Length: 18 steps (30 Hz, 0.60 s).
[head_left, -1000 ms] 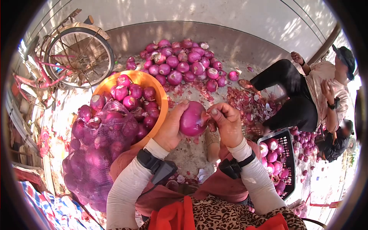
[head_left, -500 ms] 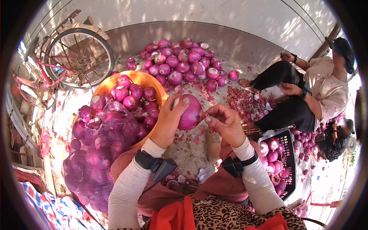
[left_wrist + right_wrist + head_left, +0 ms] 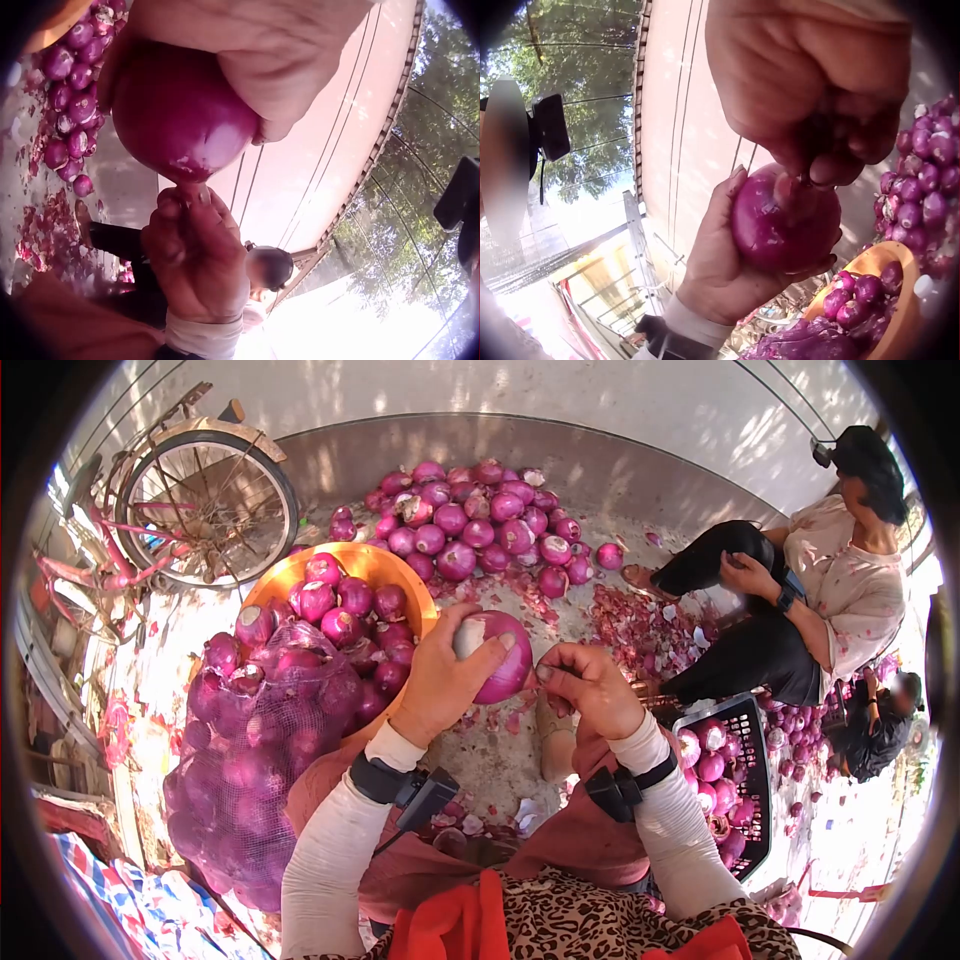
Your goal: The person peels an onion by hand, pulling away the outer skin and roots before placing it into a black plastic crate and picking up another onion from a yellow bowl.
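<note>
A large purple onion [image 3: 514, 672] is held by my left hand [image 3: 437, 680], its thumb across the near side. A pale patch shows on the onion's upper left in the head view. My right hand [image 3: 598, 695] has its thumb and fingers curled at the onion's right end; in the left wrist view the right hand [image 3: 199, 259] pinches the narrow neck of the onion [image 3: 184, 112]. From the right wrist, the left hand [image 3: 716, 259] cups the onion [image 3: 780, 232] from the side and below, and the right hand's fingertips are partly in shadow.
An orange tub [image 3: 428, 600] of onions and a full mesh bag [image 3: 250, 780] stand at left. Behind lies an onion pile [image 3: 470, 525], with loose skins [image 3: 640, 625] on the ground. A black crate [image 3: 760, 790] and a seated person [image 3: 840, 580] are at right; a bicycle [image 3: 210, 505] is back left.
My left hand has shifted slightly left and turned the onion, bringing a pale patch into view. My right hand has moved slightly lower. The seated person has leaned and moved their arms.
</note>
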Motion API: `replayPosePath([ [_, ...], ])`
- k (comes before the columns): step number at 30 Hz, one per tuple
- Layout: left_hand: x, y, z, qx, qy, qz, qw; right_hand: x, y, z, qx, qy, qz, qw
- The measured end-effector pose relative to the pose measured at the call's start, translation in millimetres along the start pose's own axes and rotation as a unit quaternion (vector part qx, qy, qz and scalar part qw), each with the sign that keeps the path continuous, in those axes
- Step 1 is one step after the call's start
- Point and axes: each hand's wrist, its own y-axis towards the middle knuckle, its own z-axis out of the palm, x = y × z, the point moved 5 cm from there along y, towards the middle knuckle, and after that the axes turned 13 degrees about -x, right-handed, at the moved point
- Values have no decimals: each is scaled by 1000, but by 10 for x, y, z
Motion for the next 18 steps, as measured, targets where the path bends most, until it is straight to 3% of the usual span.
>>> replayPosePath([
  [5,69,37,30,32,-111,-26,993,-67,17,0,2,141,106,984],
  [7,247,26,103,52,-241,-139,959,-92,28,19,-4,212,127,969],
  [11,218,-62,214,112,-398,-266,871,-19,21,64,-7,223,86,971],
  [13,273,-63,237,88,-417,-279,861,25,19,91,-29,203,29,978],
  [18,291,-69,289,77,-444,-307,838,57,10,82,-78,179,-19,981],
])
